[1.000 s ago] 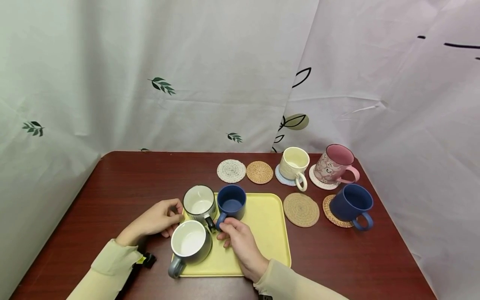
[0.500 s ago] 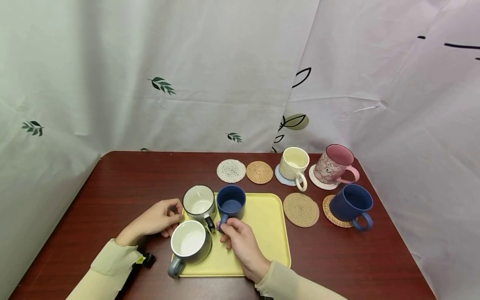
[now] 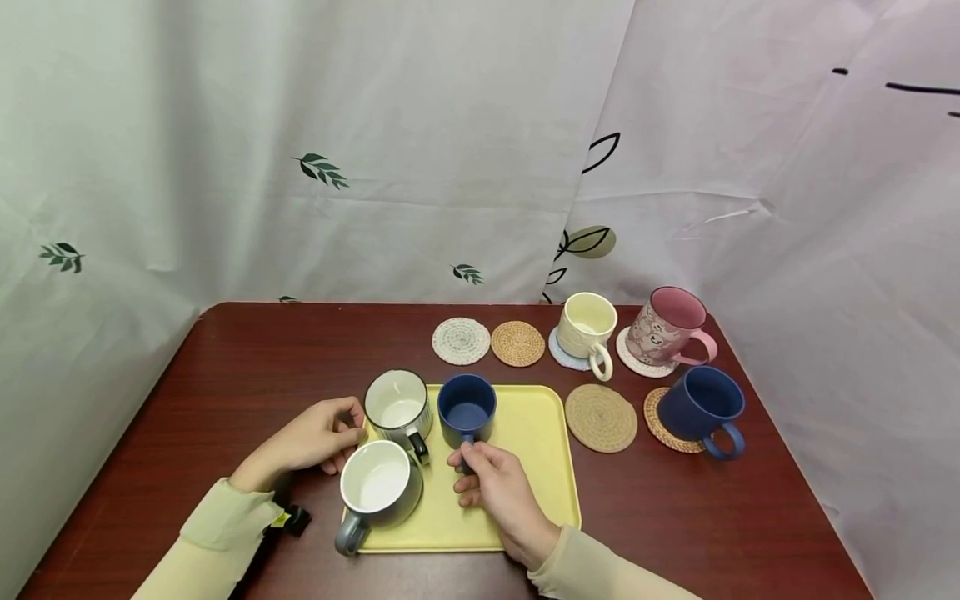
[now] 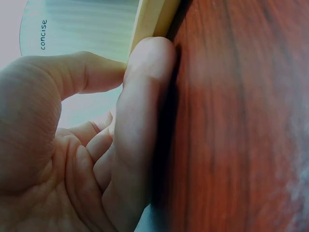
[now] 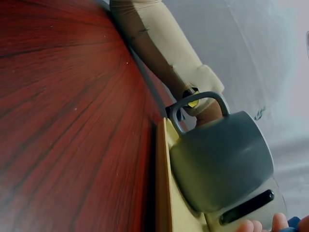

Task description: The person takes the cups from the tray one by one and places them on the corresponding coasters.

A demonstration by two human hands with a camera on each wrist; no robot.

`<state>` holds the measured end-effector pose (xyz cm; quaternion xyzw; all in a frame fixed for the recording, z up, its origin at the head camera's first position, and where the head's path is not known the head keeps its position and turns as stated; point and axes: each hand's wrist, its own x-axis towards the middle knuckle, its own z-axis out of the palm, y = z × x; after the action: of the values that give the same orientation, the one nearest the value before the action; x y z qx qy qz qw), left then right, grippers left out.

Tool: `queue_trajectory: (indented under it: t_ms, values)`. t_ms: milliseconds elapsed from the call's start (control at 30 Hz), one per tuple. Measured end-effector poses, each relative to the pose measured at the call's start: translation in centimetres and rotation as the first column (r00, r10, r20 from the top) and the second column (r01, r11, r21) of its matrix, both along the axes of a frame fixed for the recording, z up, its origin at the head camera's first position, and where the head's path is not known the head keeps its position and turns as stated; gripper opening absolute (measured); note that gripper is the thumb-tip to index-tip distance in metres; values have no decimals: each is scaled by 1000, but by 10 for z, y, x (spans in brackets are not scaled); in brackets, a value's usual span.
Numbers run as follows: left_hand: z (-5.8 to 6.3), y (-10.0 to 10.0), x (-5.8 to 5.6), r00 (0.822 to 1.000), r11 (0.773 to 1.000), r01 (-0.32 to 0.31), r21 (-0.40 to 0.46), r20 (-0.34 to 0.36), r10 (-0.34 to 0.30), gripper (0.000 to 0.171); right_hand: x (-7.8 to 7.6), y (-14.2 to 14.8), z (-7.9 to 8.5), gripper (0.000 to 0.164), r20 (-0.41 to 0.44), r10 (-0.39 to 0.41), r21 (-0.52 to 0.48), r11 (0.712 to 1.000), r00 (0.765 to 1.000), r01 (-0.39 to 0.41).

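My right hand pinches the handle of a small blue mug at the back of the yellow tray. Thumb and forefinger of my left hand pinch the tray's left rim, which shows close up in the left wrist view. Between the hands, a white mug with a black rim and handle stands at the tray's back left corner. In front of it is a grey mug, white inside, its handle reaching over the tray's front edge. Only a few right fingertips show in the right wrist view.
To the right, a cream mug, a pink mug and a larger blue mug stand on coasters. A white coaster, a tan coaster and a larger tan one bear nothing. A curtain hangs behind the table.
The small blue mug has shifted slightly right and its handle has swung to the right, with my right hand holding it. My left hand has stayed at the tray's rim.
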<state>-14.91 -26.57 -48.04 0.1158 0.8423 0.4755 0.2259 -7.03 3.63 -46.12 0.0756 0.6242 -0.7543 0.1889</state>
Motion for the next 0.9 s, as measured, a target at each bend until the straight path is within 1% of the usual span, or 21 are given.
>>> queue_trajectory:
  t_ms: [167,400,700,900]
  values:
    - [0,0,0,1000,1000,0,-3,-5,0,14,-2,12,1,38,3,-1,20,1000,1000,1]
    - [0,0,0,1000,1000,0,-9,-4,0,14,-6,27,0,34,-39,-16,73,997,999,18]
    - [-1,1,-1,1000,1000,2,-5,4,-2,15,-8,41,-4,33,-54,21,74,997,998,-17]
    - [-2,-1,-1,1000,1000,-1,-11,-1,1,14,-8,46,-2,45,-86,17,79,997,996,-10]
